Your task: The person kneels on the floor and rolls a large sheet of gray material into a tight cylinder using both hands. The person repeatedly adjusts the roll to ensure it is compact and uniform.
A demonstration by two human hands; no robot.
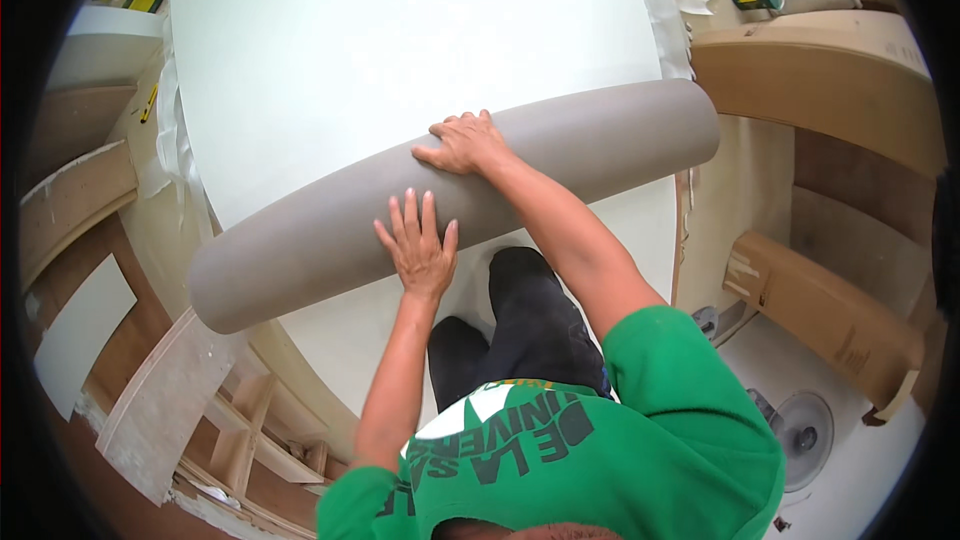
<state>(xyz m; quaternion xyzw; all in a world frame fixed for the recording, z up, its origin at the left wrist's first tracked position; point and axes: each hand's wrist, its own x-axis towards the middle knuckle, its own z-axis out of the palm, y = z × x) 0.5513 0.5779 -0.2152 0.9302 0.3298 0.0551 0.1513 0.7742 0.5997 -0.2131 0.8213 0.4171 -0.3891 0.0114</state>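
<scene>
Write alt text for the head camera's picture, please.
Left hand and right hand rest on a long grey roll lying slantwise across a white sheet. The wearer's green shirt shows below; cardboard lies at right.

I wear a bright green, short-sleeved fabric shirt [690,440]: big dark block lettering [520,440] on the front, white printed patch [462,418], thin orange-yellow strip [530,382] near the hem. Sleeves [665,355] wide. Black fabric trousers [525,310], small bluish marks on the side, unclear. Forearms [393,380] bare; left hand [422,255] and right hand [465,145] bare too.
</scene>
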